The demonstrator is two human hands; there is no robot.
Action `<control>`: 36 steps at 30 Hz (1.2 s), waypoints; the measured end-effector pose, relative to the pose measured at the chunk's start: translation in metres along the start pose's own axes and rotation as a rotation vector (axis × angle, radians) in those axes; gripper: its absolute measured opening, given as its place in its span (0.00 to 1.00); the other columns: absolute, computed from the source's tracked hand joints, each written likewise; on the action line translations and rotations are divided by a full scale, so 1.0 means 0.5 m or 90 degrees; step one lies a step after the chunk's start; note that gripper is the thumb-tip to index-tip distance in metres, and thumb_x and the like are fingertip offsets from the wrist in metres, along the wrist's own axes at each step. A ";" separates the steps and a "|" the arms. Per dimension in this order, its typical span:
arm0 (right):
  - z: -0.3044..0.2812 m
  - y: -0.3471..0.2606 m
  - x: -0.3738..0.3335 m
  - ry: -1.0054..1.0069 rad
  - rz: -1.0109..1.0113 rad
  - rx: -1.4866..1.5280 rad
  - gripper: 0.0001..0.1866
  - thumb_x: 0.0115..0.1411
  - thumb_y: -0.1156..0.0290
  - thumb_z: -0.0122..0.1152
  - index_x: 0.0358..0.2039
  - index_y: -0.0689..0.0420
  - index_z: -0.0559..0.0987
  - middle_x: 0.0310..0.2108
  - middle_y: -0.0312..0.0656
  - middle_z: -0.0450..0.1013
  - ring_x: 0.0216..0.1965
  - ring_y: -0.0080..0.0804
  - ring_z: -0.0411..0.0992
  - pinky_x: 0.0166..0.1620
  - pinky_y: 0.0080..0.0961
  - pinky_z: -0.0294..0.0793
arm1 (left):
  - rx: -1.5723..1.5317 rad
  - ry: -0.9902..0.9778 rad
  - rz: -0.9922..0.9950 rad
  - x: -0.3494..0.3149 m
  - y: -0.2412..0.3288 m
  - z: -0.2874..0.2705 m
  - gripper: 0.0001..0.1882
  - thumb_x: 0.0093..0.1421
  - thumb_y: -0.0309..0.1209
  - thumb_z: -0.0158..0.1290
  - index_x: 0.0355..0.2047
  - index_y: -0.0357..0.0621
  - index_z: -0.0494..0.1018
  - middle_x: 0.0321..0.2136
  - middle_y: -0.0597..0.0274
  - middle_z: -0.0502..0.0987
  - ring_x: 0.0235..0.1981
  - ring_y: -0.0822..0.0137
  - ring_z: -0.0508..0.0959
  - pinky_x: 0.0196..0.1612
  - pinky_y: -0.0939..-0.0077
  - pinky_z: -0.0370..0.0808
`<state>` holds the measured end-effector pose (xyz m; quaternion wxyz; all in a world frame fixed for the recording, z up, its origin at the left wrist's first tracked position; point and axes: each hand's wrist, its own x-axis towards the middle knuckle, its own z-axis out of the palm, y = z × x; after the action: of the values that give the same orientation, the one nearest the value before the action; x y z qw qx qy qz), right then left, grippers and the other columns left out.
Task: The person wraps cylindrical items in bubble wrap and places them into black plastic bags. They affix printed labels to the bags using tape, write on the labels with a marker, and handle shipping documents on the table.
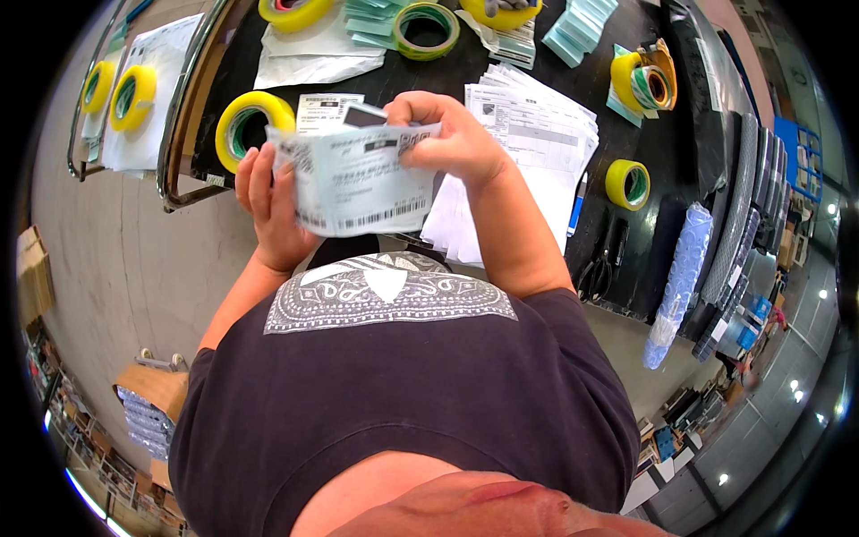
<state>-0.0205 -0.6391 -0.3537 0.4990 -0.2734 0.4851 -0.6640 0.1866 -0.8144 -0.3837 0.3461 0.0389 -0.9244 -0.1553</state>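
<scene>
A pale shipping label sheet [367,188] with barcodes and square codes is held up in front of my body, slightly curved. My left hand [276,215] grips its left edge, with the fingers toward the far side. My right hand [456,139] pinches its upper right corner between thumb and fingers. Just past the sheet's top edge shows another printed label [324,109], partly hidden; I cannot tell whether it is held too. A yellow tape roll [230,134] lies beside my left hand. Under my right forearm spreads a stack of printed papers [537,134].
The black table [582,242] carries more tape rolls [617,183], bundles of light-green slips [577,31], a blue pen [577,208] and black scissors [597,273]. Rolls of wrap [684,277] stand along its right side. A metal-framed rack [179,134] with papers is at left.
</scene>
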 end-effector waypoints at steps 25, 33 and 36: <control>-0.079 0.133 0.056 0.147 0.071 -0.308 0.10 0.49 0.74 0.64 0.32 0.62 0.79 0.55 0.42 0.73 0.52 0.34 0.72 0.56 0.27 0.69 | 0.084 -0.128 -0.116 -0.112 -0.052 0.019 0.13 0.45 0.24 0.61 0.32 0.54 0.80 0.52 0.68 0.74 0.56 0.56 0.65 0.58 0.59 0.60; -0.078 0.089 -0.021 0.082 -0.023 -0.066 0.04 0.50 0.81 0.57 0.28 0.59 0.73 0.48 0.47 0.78 0.50 0.34 0.73 0.56 0.29 0.68 | 0.043 -0.070 -0.083 -0.079 -0.054 -0.009 0.11 0.48 0.29 0.61 0.34 0.54 0.79 0.51 0.68 0.73 0.56 0.57 0.64 0.59 0.60 0.58; -0.077 0.042 -0.098 0.067 0.060 0.096 0.05 0.50 0.83 0.53 0.27 0.58 0.71 0.46 0.49 0.78 0.45 0.31 0.74 0.53 0.27 0.69 | 0.070 -0.093 -0.169 -0.064 -0.091 -0.027 0.23 0.51 0.32 0.63 0.48 0.47 0.74 0.57 0.59 0.71 0.60 0.49 0.62 0.62 0.54 0.56</control>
<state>-0.0276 -0.5800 -0.3817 0.5223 -0.1767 0.4717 -0.6881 0.2178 -0.8553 -0.4085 0.2518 0.1684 -0.9409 -0.1514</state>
